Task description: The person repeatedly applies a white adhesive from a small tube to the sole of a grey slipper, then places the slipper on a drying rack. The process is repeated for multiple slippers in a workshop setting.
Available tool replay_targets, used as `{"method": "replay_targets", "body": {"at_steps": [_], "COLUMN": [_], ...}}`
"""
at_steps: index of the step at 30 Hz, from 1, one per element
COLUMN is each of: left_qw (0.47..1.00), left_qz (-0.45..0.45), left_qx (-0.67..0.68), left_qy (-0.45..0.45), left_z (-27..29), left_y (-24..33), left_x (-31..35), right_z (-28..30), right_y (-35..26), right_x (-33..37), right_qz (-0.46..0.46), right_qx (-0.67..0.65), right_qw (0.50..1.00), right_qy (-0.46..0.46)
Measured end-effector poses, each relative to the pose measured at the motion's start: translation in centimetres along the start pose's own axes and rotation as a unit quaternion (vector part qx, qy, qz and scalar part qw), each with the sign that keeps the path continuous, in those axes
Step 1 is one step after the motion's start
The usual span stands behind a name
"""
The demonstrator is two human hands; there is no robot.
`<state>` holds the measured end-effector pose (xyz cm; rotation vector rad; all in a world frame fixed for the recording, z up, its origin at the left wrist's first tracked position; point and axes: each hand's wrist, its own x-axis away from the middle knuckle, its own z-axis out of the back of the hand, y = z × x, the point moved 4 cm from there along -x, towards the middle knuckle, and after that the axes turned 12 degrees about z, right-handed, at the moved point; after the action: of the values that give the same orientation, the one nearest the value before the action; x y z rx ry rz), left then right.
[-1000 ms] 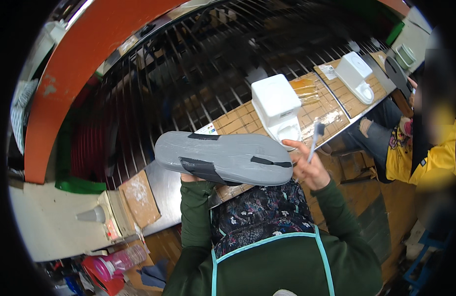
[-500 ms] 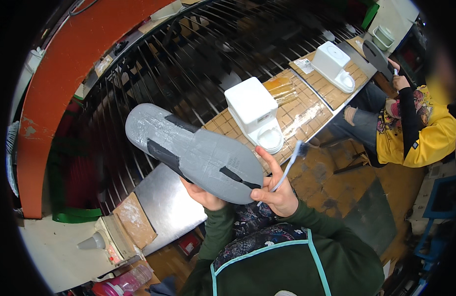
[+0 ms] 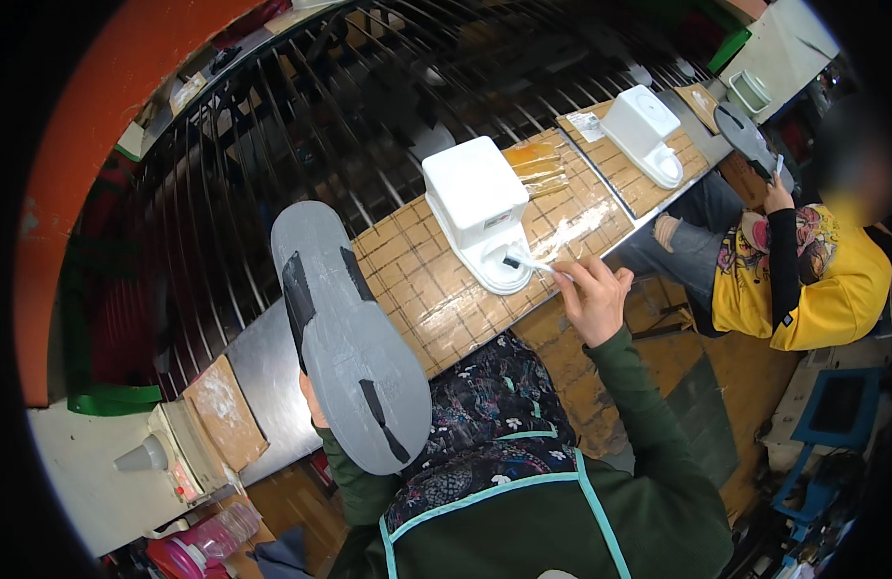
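Observation:
My left hand (image 3: 313, 399) holds a grey flip-flop sole (image 3: 344, 343) from behind, with most of its fingers hidden. The sole stands tilted, underside up, with black strap ends lying flat on it at both edges and near the toe. In my right hand (image 3: 598, 297) the thin white handle of a small brush (image 3: 535, 263) is pinched between fingertips. Its dark bristles are in the round cup at the front of a white glue dispenser (image 3: 475, 188). Whatever liquid the cup holds cannot be made out.
Brown, grid-marked boards (image 3: 407, 280) cover the bench, which runs beside a rack of metal rollers (image 3: 262, 145). A second white dispenser (image 3: 641, 125) stands farther right. Near it a co-worker in a yellow top (image 3: 822, 280) holds another sole. A pink bottle (image 3: 209, 540) is at lower left.
My right hand has left the sole and carried the brush to the dispenser's cup. The sole has turned more upright and shifted down and left, held by my left hand alone.

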<state>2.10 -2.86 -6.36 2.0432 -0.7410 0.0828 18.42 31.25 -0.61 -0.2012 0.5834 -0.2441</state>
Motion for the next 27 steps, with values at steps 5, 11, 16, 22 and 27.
{"method": "replay_targets", "body": {"at_steps": [5, 11, 16, 22, 27], "left_qw": [0.998, 0.992, 0.992, 0.99, 0.991], "left_qz": [-0.045, -0.108, -0.104, -0.136, -0.123], "left_qx": [-0.036, -0.055, -0.069, -0.044, -0.039], "left_qy": [0.01, 0.032, 0.028, -0.014, -0.024], "left_z": [0.5, -1.2, -3.6, -6.7, -8.0], "left_y": [0.3, 1.5, 2.8, 1.9, -0.6], "left_x": [1.3, 1.2, 1.5, 1.6, 0.6], "right_z": [-0.1, 0.2, -1.4, -3.9, -3.4], "right_y": [-0.9, -0.6, 3.2, 4.1, -0.8], "right_x": [-1.5, -1.7, -0.9, 1.4, 0.1], "right_qz": [0.102, 0.105, -0.119, -0.331, -0.254], "right_qx": [0.08, 0.09, -0.207, -0.565, -0.558], "right_qw": [0.991, 0.99, 0.965, 0.721, 0.786], "right_qy": [0.03, -0.037, -0.113, -0.226, -0.08]}}
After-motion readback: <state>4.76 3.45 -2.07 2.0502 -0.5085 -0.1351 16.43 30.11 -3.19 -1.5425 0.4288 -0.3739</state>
